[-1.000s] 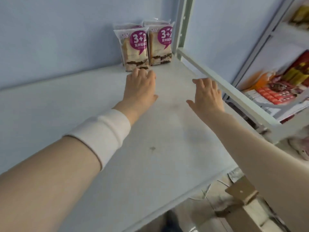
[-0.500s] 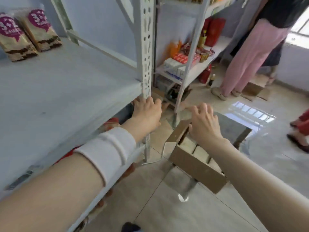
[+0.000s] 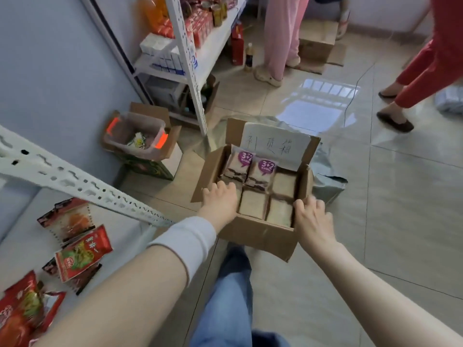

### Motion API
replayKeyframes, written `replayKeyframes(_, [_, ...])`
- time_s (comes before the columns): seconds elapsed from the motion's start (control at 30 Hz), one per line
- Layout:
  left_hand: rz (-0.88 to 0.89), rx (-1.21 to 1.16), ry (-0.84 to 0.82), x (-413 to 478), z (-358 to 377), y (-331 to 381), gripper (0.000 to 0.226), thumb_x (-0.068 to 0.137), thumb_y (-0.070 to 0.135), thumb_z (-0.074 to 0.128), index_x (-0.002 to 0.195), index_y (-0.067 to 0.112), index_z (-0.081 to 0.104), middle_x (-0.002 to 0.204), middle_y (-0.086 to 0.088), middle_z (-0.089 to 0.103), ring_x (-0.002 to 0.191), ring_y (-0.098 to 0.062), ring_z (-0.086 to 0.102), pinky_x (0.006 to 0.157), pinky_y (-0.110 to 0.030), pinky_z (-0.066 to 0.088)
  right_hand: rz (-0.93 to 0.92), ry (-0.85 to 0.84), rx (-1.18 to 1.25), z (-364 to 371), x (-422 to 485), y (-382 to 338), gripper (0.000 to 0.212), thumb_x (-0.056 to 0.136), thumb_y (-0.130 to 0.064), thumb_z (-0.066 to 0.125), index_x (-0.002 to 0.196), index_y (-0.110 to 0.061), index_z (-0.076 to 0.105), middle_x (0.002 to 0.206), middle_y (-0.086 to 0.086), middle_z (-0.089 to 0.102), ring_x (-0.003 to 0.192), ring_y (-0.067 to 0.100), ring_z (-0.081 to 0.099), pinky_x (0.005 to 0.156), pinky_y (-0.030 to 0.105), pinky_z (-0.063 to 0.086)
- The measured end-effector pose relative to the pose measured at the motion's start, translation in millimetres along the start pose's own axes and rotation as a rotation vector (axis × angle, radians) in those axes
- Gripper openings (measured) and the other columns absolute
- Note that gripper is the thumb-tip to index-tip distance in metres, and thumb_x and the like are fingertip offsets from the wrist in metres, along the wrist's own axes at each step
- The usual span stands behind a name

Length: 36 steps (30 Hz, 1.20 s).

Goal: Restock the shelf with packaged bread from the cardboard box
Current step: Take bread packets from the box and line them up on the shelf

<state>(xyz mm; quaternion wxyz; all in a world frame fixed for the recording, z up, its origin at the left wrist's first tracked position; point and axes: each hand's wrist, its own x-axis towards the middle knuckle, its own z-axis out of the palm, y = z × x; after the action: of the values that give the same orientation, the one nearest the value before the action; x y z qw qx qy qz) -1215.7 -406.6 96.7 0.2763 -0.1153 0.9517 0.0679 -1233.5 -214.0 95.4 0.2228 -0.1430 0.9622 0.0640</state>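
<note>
An open cardboard box [image 3: 258,237] stands on the floor in front of me. Inside, two packs of bread with purple labels [image 3: 250,166] lie at the far side, and several plain packs [image 3: 253,204] stand on end nearer me. My left hand [image 3: 220,200] reaches into the near left corner, fingers down on a pack hidden under it. My right hand [image 3: 313,219] is at the near right corner, fingertips touching the rim and the nearest pack [image 3: 279,212]. Neither hand has lifted anything. A white handwritten sheet [image 3: 273,144] covers the far flap.
A low white shelf [image 3: 27,221] at my left holds red snack bags [image 3: 82,251], with its perforated post [image 3: 75,181] slanting across. A plastic bin in a carton [image 3: 140,136] sits by the wall. Two people stand beyond, in pink trousers [image 3: 283,33] and red trousers [image 3: 431,66]. My jeans leg [image 3: 233,284] is below the box.
My view swung from the upper shelf, where two bread packs stand, down to the floor. Both hands left the shelf and came down onto the open box.
</note>
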Motion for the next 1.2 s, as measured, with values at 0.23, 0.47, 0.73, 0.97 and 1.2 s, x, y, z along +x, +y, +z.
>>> replayKeyframes(0.23, [0.056, 0.017, -0.168, 162, 46, -1, 0.050, 0.085, 0.028, 0.062, 0.126, 0.011, 0.038, 0.133, -0.015, 0.040, 0.125, -0.034, 0.036, 0.103, -0.046, 0.031, 0.080, -0.130, 0.104, 63, 136, -21, 0.033, 0.092, -0.006, 0.036, 0.124, -0.012, 0.040, 0.126, 0.011, 0.041, 0.117, 0.030, 0.040, 0.089, 0.039, 0.042])
replayKeyframes(0.47, [-0.199, -0.583, 0.043, 294, 88, -11, 0.080, 0.085, 0.038, 0.061, 0.144, 0.016, 0.012, 0.146, -0.015, 0.022, 0.133, -0.034, 0.029, 0.109, -0.044, 0.028, 0.368, -0.235, 0.690, 136, 250, -31, 0.051, 0.089, -0.036, 0.057, 0.127, -0.004, 0.044, 0.126, 0.015, 0.049, 0.118, 0.030, 0.047, 0.095, 0.038, 0.042])
replayKeyframes(0.73, [-0.306, -0.938, 0.185, 353, 118, -26, 0.080, 0.078, 0.028, 0.072, 0.139, 0.009, 0.025, 0.138, -0.012, 0.044, 0.128, -0.024, 0.044, 0.101, -0.029, 0.036, 0.640, -0.136, 0.992, 198, 307, -49, 0.067, 0.066, -0.046, 0.077, 0.114, -0.004, 0.055, 0.112, 0.016, 0.063, 0.109, 0.035, 0.055, 0.091, 0.042, 0.047])
replayKeyframes(0.97, [-0.298, -1.039, 0.024, 350, 110, -39, 0.057, 0.075, 0.027, 0.075, 0.123, 0.012, 0.048, 0.122, -0.003, 0.059, 0.112, -0.020, 0.056, 0.088, -0.030, 0.047, 0.590, -0.191, 1.264, 195, 307, -41, 0.038, 0.068, -0.029, 0.080, 0.099, -0.013, 0.065, 0.097, 0.006, 0.071, 0.093, 0.023, 0.065, 0.081, 0.031, 0.051])
replayKeyframes(1.2, [-0.304, -1.257, 0.088, 295, 95, -48, 0.033, 0.072, 0.023, 0.079, 0.096, 0.028, 0.057, 0.098, 0.010, 0.064, 0.096, -0.011, 0.061, 0.080, -0.025, 0.052, 0.550, -0.253, 1.560, 170, 254, -11, 0.024, 0.079, -0.010, 0.072, 0.100, -0.012, 0.060, 0.089, -0.002, 0.067, 0.080, 0.007, 0.065, 0.063, 0.013, 0.056])
